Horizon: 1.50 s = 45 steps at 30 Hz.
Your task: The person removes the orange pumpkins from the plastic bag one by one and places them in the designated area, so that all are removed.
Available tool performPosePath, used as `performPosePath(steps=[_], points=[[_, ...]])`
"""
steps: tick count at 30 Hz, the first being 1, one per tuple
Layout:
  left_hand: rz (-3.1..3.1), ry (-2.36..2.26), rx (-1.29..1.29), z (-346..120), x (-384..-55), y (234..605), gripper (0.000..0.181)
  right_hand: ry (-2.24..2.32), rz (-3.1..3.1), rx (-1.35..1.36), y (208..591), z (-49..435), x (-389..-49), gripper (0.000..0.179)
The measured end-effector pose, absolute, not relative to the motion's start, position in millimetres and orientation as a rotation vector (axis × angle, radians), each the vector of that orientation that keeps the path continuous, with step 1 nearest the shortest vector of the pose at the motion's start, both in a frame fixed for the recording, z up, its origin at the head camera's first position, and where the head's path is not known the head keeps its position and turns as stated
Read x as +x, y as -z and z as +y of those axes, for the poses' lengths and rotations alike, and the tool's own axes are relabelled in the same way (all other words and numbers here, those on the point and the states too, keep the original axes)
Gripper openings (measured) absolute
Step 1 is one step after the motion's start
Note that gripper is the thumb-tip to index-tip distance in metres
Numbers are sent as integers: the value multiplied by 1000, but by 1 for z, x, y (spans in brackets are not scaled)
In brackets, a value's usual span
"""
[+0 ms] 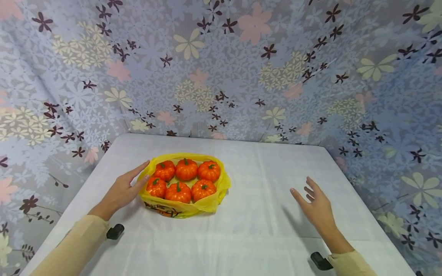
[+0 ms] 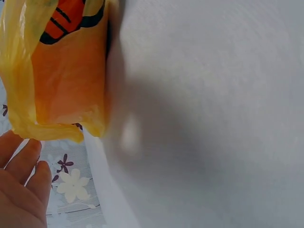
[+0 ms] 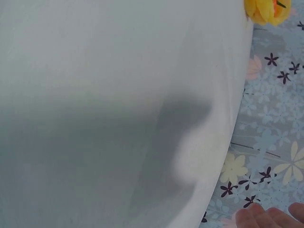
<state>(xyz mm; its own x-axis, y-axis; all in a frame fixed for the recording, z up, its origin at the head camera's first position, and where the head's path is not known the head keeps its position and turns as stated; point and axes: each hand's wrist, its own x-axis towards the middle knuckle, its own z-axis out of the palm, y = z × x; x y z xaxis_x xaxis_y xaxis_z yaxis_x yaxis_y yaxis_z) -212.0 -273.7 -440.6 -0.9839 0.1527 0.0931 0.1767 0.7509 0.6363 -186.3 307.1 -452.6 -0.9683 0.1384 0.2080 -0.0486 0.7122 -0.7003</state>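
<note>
A yellow plastic bag (image 1: 221,188) with its mouth spread wide sits left of the middle of the white table. Inside it, several small orange pumpkins (image 1: 177,193) with green stems stand in two rows. My left hand (image 1: 121,191) is at the bag's left side, fingers extended, fingertips right at the rim. From the left wrist view, its fingers (image 2: 24,161) lie just by the bag's edge (image 2: 47,132), not curled round it. Over the right part of the table hovers my right hand (image 1: 315,209), holding nothing, with fingers loosely spread and the bag well off to its left.
The white cloth-covered table (image 1: 262,214) narrows toward the back in the head view. Behind it and at both sides hangs a flowered blue-grey fabric (image 1: 241,76). Black devices sit on the left wrist (image 1: 115,231) and the right wrist (image 1: 321,261).
</note>
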Motion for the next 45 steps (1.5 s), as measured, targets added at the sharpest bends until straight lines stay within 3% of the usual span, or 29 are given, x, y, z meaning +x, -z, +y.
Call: performPosePath(steps=[45], points=[[-2976, 1074, -254, -275, -217, 455, 66, -1413, -2587, 72, 460, 251, -201, 95]])
